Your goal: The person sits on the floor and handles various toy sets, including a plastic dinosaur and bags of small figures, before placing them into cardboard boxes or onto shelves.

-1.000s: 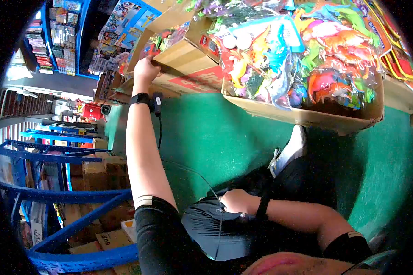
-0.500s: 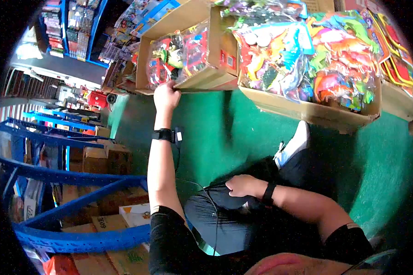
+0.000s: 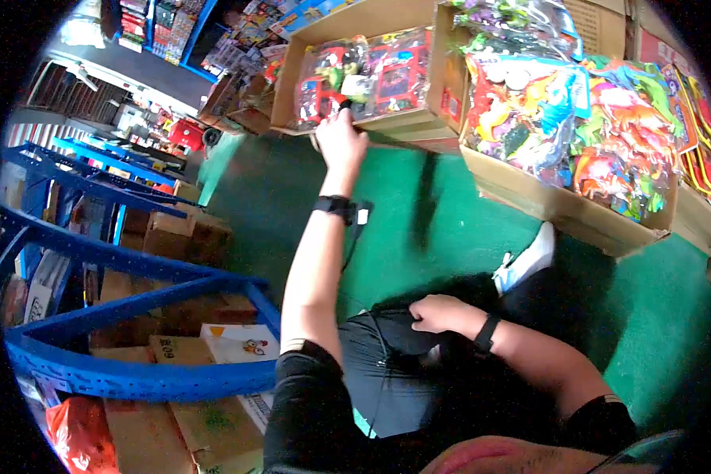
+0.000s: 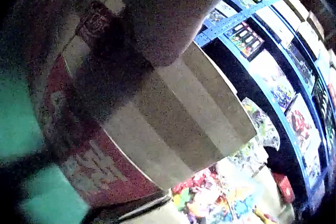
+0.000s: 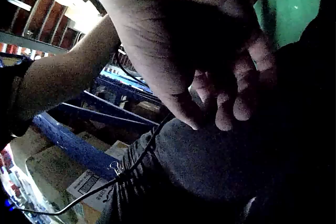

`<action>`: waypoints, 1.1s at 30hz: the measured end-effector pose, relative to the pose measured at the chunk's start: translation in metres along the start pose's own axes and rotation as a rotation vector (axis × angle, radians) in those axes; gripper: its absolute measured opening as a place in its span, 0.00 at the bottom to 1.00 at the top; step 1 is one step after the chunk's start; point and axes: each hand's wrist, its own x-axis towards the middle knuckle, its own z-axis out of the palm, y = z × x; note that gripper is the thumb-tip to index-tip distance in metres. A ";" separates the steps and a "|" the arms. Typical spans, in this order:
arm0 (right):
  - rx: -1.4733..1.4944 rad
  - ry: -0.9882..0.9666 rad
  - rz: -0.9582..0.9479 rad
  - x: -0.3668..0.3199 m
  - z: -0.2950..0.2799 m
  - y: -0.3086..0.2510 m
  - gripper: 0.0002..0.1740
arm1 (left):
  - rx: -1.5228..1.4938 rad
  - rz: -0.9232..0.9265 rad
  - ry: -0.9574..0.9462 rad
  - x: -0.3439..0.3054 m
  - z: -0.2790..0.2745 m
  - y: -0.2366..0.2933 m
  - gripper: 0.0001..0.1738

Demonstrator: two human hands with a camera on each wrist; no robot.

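Observation:
In the head view, the left hand [image 3: 342, 146] grips the near rim of an open cardboard box [image 3: 407, 122] holding clear-bagged toys [image 3: 359, 75] in red, black and green. The left wrist view shows part of that hand [image 4: 168, 19], dark and blurred, against the box's brown and red side [image 4: 157, 113]. The right hand [image 3: 444, 314] rests on the dark trousers at the thigh [image 3: 379, 347]. Seen in the right wrist view, the right hand's [image 5: 210, 50] fingers hang loosely curled with nothing in them.
To the right, another carton [image 3: 561, 207] is filled with bagged, bright toy dinosaurs [image 3: 616, 110]. A blue metal rack [image 3: 150, 379] with cartons stands at the lower left. A thin black cable [image 5: 142, 155] crosses the trousers. One white shoe [image 3: 527, 257] is on the green floor [image 3: 395, 213].
The gripped box has tilted, and its bagged toys have come into fuller view. The head view has shifted, so boxes and arms appear farther right. The right hand stays at the thigh.

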 end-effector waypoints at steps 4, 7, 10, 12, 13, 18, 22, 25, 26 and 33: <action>-0.039 -0.009 0.016 0.001 0.000 0.003 0.18 | 0.011 -0.118 0.000 0.025 0.023 0.017 0.35; 0.099 -0.061 0.112 -0.001 -0.005 0.001 0.18 | -0.071 -0.130 -0.100 0.042 0.025 0.023 0.40; 0.096 -0.095 0.138 0.005 -0.003 0.002 0.17 | -0.278 -0.223 -0.292 0.054 0.010 0.048 0.52; 0.095 -0.068 0.093 0.001 -0.006 0.000 0.17 | -0.595 -0.102 -0.211 0.024 0.012 0.062 0.50; 0.113 -0.003 0.069 -0.001 -0.006 0.000 0.17 | -0.641 -0.108 -0.198 0.021 0.007 0.065 0.48; 0.025 0.020 -0.029 0.003 0.004 0.010 0.17 | -0.977 0.163 -0.613 -0.113 -0.090 0.085 0.29; 0.128 -0.104 0.084 0.012 0.035 0.042 0.33 | -1.164 0.085 -1.233 -0.245 -0.081 0.084 0.29; 0.111 -0.020 0.031 0.007 0.016 0.011 0.33 | -1.188 -0.131 -0.964 -0.297 -0.066 0.099 0.25; 0.101 -0.001 0.023 0.009 0.011 0.006 0.34 | -1.104 -0.045 -0.915 -0.294 -0.059 0.103 0.22; 0.032 0.000 0.039 -0.004 0.010 -0.005 0.36 | -1.063 -0.039 -0.907 -0.304 -0.036 0.126 0.24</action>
